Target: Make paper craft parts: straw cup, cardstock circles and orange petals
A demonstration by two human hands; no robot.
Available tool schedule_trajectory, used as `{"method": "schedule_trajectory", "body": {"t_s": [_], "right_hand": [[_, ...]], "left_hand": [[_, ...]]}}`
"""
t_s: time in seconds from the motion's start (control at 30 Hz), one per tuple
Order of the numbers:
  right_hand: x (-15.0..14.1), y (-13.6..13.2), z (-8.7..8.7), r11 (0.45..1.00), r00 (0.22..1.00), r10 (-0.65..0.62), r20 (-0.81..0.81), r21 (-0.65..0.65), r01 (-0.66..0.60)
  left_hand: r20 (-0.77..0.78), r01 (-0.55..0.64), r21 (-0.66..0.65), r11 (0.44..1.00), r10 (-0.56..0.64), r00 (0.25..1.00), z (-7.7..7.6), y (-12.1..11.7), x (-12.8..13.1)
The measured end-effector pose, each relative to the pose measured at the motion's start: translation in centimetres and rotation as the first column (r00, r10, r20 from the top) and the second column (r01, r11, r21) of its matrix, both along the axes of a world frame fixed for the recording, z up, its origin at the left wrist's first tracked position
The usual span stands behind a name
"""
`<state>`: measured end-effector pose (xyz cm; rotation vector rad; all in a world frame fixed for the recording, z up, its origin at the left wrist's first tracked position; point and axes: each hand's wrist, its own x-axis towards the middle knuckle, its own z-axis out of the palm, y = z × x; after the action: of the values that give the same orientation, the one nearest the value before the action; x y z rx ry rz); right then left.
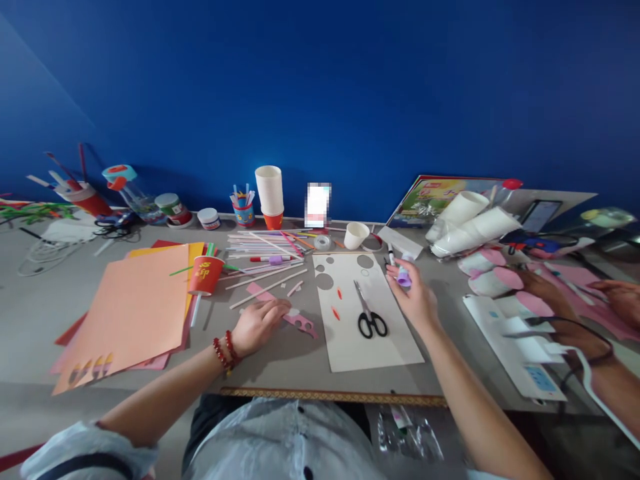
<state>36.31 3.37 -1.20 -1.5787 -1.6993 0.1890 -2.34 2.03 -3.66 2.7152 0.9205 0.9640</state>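
My left hand lies low over the table, fingers bent and close together, on a pink paper strip with round holes cut in it. The hand hides part of the strip, and a small pale piece shows by the fingertips. Past the edge of a white sheet, my right hand has its fingers around a purple-and-white glue stick. A marker lies right by those fingertips. Black-handled scissors rest on the sheet, beside small orange marks and grey circles.
Orange paper sheets and a red cup lie at left. Paper straws, stacked cups and a white cup stand behind. At right are a power strip and another person's arms near pink-ended rolls.
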Motion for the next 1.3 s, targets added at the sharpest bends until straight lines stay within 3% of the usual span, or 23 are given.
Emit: {"method": "schedule_trajectory", "body": {"t_s": [0.13,0.33,0.53,0.7,0.8,0.9,1.03,1.13,1.3], "right_hand": [[0.2,0.0,-0.5,1.0,1.0,0.003,-0.005,0.031,-0.003],[-3.5,-1.9,-0.9,0.98,0.98,0.199,0.006,-0.01,-0.199],[-8.5,-3.7,-0.3,0.892,0.892,0.451,0.031,-0.042,-0.45],[-10.9,-4.4,0.4,0.836,0.837,0.547,-0.03,-0.034,-0.547],[-11.2,-4.3,0.7,0.826,0.825,0.553,-0.119,-0.051,-0.561],[-11.3,-4.2,0.6,0.818,0.798,0.532,-0.283,-0.071,-0.57],[-11.7,-4.1,0.2,0.864,0.753,0.407,-0.517,-0.05,-0.501],[-12.2,-4.0,0.1,0.899,0.734,0.294,-0.612,-0.083,-0.43],[-12.7,-3.7,0.2,0.895,0.682,0.183,-0.708,-0.167,-0.414]], "left_hand": [[-0.048,0.025,0.105,0.994,-0.02,0.999,0.3,0.0,0.1],[-0.08,0.047,0.119,0.992,-0.037,0.996,0.8,-0.2,0.5],[-0.215,-0.067,0.048,0.997,0.076,0.974,-0.5,0.1,0.6],[-0.149,-0.058,0.14,0.988,0.079,0.986,-0.4,0.2,0.3],[-0.111,-0.003,0.175,0.985,0.022,0.994,0.1,0.0,0.1],[-0.069,0.004,0.098,0.995,0.003,0.998,0.4,-0.2,0.1],[-0.038,-0.001,-0.031,1.0,0.0,0.999,0.1,-0.1,0.3],[-0.053,0.024,0.004,1.0,-0.023,0.998,-0.1,0.1,0.5],[-0.032,-0.02,0.022,1.0,0.021,0.999,0.0,0.3,0.6]]}}
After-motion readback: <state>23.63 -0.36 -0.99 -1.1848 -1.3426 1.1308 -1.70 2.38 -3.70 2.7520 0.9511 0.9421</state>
